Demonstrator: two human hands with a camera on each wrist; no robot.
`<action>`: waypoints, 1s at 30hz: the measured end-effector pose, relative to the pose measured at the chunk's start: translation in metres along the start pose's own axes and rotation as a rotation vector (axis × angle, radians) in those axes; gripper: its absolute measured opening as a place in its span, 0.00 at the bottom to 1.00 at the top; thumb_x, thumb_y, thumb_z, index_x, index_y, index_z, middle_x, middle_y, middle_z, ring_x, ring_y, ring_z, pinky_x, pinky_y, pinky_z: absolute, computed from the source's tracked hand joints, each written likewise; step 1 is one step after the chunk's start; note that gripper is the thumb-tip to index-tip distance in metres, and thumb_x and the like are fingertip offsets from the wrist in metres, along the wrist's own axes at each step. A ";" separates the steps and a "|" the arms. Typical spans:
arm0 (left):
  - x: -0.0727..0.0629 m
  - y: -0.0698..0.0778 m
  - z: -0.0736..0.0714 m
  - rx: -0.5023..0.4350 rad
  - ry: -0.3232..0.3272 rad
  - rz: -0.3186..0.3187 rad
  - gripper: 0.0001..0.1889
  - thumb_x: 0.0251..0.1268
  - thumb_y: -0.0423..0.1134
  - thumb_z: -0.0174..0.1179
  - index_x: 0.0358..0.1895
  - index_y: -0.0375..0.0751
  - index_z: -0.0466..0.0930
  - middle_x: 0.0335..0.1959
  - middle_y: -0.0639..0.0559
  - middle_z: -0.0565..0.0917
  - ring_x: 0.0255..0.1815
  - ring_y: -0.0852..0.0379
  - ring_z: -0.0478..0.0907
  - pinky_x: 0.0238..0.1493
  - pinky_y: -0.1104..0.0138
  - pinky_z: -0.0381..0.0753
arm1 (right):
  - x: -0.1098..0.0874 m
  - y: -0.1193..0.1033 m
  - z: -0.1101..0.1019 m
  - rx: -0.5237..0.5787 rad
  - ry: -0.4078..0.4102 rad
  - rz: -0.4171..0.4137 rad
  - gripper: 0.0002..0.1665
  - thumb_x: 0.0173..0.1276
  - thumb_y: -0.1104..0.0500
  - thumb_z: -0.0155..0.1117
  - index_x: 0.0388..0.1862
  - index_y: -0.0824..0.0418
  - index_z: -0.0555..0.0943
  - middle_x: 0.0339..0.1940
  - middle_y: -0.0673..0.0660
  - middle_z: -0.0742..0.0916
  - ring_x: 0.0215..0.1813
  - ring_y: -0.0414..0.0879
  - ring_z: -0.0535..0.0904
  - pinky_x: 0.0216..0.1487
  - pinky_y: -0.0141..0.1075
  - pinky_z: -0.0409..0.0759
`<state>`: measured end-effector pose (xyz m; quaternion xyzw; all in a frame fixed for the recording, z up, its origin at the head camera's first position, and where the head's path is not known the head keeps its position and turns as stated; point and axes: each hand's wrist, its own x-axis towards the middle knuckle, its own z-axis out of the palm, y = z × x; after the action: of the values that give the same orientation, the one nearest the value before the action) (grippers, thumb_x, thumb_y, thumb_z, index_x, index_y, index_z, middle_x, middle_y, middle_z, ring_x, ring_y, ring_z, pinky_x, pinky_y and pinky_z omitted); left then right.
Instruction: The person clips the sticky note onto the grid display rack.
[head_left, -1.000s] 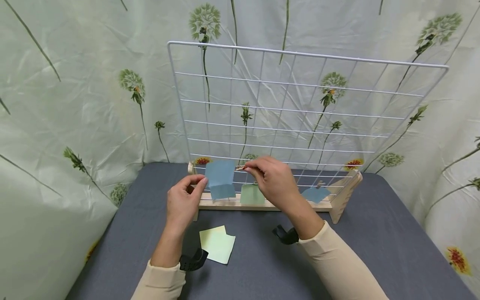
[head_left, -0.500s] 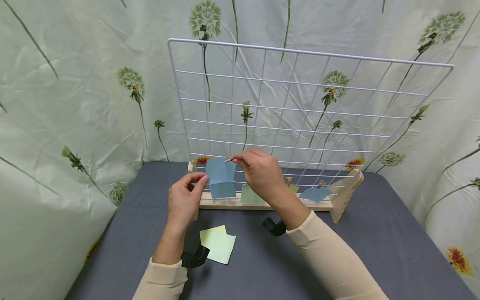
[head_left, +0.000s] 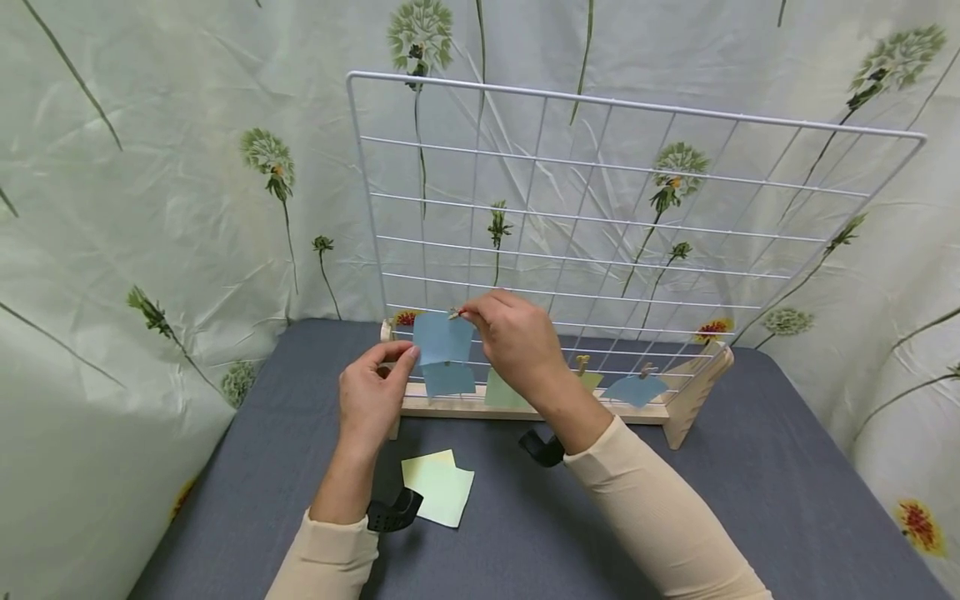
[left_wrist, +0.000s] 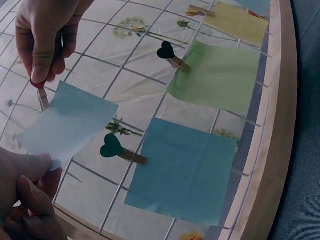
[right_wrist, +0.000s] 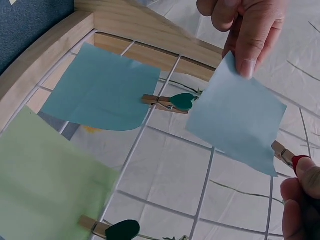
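My left hand pinches a light blue sticky note by one edge, between thumb and fingers, in front of the white wire grid. My right hand pinches a small wooden clothespin with a red decoration, partly covered by the fingers. The clothespin's tip is right at the note's upper edge, opposite the left hand. Below hangs a darker blue note, held to a wire by a clothespin with a green heart. Beside it a green note hangs from another heart clothespin.
A yellow note and another blue note are clipped farther right on the low wires. The grid stands in a wooden base. Loose pale yellow-green notes lie on the dark tablecloth. A floral curtain hangs behind.
My right hand has moved left and slightly up, bringing the clothespin from beside the held note to its upper edge. The left hand has barely moved, and the note sits slightly higher.
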<state>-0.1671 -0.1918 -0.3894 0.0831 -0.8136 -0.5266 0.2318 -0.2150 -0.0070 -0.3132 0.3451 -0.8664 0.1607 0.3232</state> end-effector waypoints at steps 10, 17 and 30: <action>0.000 -0.003 0.002 0.004 0.029 0.037 0.11 0.71 0.44 0.66 0.47 0.41 0.89 0.41 0.45 0.91 0.32 0.53 0.77 0.28 0.69 0.72 | 0.006 -0.008 -0.002 -0.073 -0.088 0.012 0.07 0.73 0.59 0.67 0.46 0.57 0.88 0.41 0.51 0.91 0.43 0.44 0.89 0.41 0.34 0.86; 0.000 -0.004 0.003 -0.005 0.034 0.052 0.10 0.71 0.43 0.66 0.46 0.43 0.89 0.40 0.47 0.91 0.30 0.55 0.77 0.26 0.68 0.71 | 0.010 -0.014 -0.003 -0.152 -0.101 -0.004 0.07 0.71 0.59 0.69 0.45 0.56 0.88 0.40 0.50 0.92 0.42 0.43 0.89 0.36 0.34 0.86; 0.000 -0.004 0.003 -0.011 0.044 0.077 0.10 0.70 0.43 0.66 0.45 0.43 0.90 0.39 0.47 0.91 0.29 0.53 0.77 0.26 0.68 0.72 | 0.019 -0.024 -0.007 -0.184 -0.149 0.058 0.06 0.70 0.57 0.69 0.41 0.53 0.90 0.36 0.50 0.91 0.35 0.45 0.89 0.30 0.37 0.85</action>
<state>-0.1690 -0.1910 -0.3939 0.0622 -0.8080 -0.5199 0.2701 -0.2056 -0.0298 -0.2942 0.3000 -0.9086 0.0638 0.2833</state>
